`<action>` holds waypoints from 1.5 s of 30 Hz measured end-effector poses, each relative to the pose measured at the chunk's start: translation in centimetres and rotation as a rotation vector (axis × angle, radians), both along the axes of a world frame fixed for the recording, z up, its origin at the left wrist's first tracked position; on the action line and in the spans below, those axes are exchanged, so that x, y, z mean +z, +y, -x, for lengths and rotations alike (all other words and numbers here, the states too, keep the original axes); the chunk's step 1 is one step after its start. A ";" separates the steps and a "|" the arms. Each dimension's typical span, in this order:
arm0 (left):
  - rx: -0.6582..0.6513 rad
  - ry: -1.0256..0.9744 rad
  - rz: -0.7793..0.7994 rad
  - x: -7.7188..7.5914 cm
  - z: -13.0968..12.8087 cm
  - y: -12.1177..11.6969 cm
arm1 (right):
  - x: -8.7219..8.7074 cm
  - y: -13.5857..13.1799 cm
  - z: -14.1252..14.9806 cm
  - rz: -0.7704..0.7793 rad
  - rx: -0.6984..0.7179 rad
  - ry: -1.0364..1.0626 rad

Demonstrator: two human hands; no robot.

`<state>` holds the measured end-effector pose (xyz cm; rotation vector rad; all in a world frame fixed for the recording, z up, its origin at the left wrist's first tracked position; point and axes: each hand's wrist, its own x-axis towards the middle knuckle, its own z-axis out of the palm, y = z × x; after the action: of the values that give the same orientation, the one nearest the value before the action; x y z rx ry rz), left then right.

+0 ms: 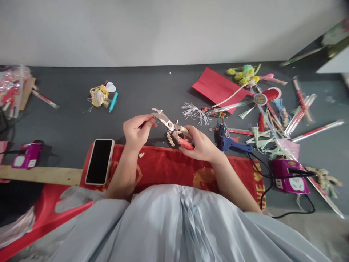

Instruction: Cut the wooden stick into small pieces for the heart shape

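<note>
My right hand point(200, 143) is wrapped round the handles of a pair of pruning shears point(170, 125); one grip is red, the other pale. The blades stand apart and point up and to the left. Close to the blade tips, my left hand point(138, 133) is closed in a pinch, and what its fingers hold is too small to make out. A small pale bit point(160, 111) shows at the blades. Below the shears lies a short beige braided piece point(170, 139). Another beige scrap point(141, 155) rests on the red towel point(169, 167).
Left of my arms lies a phone point(100, 162). A blue glue gun point(231, 142) with a black cord sits to the right, near a purple power socket point(291, 176). Behind are red paper point(218, 85), a thread spool point(268, 96), tassels and wrapped sticks. A teal marker point(113, 102) lies back left.
</note>
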<state>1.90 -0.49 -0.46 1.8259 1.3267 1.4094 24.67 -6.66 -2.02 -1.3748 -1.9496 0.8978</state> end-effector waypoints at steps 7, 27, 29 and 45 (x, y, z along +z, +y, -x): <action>-0.095 -0.215 0.224 0.3 -0.2 -0.2 | -0.3 0.2 -0.6 -0.024 0.036 0.022; -0.222 -0.332 0.446 0.8 0.3 0.2 | -0.2 0.4 -0.5 0.020 0.037 -0.018; -0.224 -0.328 0.446 0.5 0.4 0.3 | -0.2 0.4 -0.5 0.012 0.031 -0.032; -0.081 0.291 -0.120 -1.2 -3.1 -1.7 | -0.7 0.2 1.8 0.040 -0.285 -0.004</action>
<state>5.04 -2.21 -1.66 2.2058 1.3098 1.2396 22.86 -6.42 -2.73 -1.6279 -1.6903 0.8014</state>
